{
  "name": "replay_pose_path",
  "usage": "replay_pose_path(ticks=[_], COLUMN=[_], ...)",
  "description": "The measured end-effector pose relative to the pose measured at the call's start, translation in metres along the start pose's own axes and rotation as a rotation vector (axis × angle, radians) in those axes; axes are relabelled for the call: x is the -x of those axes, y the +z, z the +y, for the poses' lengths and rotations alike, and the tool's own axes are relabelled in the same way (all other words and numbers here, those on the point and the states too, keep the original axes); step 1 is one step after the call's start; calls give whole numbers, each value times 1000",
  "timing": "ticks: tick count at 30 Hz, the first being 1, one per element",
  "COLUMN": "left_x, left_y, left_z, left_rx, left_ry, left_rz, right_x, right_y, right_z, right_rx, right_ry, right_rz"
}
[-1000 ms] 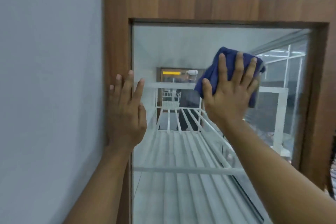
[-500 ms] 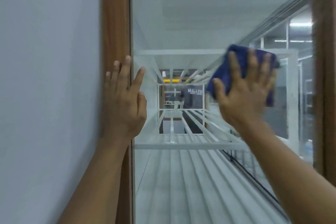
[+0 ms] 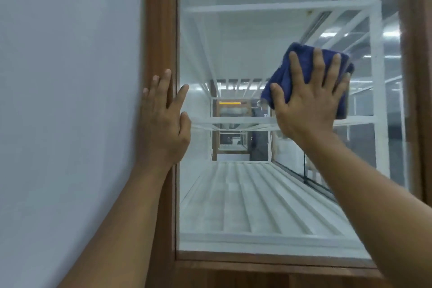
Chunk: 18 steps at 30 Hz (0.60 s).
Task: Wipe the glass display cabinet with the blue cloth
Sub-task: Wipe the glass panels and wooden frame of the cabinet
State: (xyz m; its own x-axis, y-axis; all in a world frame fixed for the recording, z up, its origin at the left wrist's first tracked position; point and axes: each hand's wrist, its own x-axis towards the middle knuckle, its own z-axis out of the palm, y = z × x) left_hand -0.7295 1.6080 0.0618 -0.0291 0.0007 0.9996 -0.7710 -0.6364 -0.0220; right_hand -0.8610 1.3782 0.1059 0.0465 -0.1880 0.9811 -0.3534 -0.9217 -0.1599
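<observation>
- The blue cloth (image 3: 304, 72) sits bunched flat against the glass pane (image 3: 233, 54), in its upper right part, close to the right wooden frame (image 3: 416, 100).
- The right hand (image 3: 308, 103) lies spread over it, 5 digits splayed, palm pressing the cloth to the glass rather than pinching it.
- Most unwiped-looking glass lies left of and below the cloth, so I judge the coming stroke runs that way.
- The left hand (image 3: 163, 124) is open and holds nothing, fingers flat on the left wooden frame (image 3: 159, 30), thumb at the glass edge, well apart from the cloth.
- White slatted shelves (image 3: 245, 194) stand behind the pane.
</observation>
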Motion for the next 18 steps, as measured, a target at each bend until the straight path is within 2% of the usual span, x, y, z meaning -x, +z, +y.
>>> replay_pose_path(ticks=[4, 6, 9, 12, 14, 15, 18], left_x=[13, 18, 23, 34, 50, 60, 102], left_y=[-3, -4, -4, -4, -6, -7, -11], left_z=[-2, -3, -1, 2, 5, 6, 8], left_rx=[48, 64, 41, 40, 58, 67, 104], left_ry=[18, 12, 9, -5, -26, -33, -28], left_rz=[-9, -10, -6, -19, -27, -30, -40], right_x=[36, 40, 32, 41, 59, 70, 114], right_y=[32, 37, 26, 8, 11, 15, 36], right_z=[-101, -103, -42, 24, 10, -12, -85], right_rx=[11, 9, 51, 8, -5, -17, -21], right_ry=[-495, -596, -536, -135, 55, 23, -435], right_rz=[-61, -65, -15, 16, 45, 43, -68])
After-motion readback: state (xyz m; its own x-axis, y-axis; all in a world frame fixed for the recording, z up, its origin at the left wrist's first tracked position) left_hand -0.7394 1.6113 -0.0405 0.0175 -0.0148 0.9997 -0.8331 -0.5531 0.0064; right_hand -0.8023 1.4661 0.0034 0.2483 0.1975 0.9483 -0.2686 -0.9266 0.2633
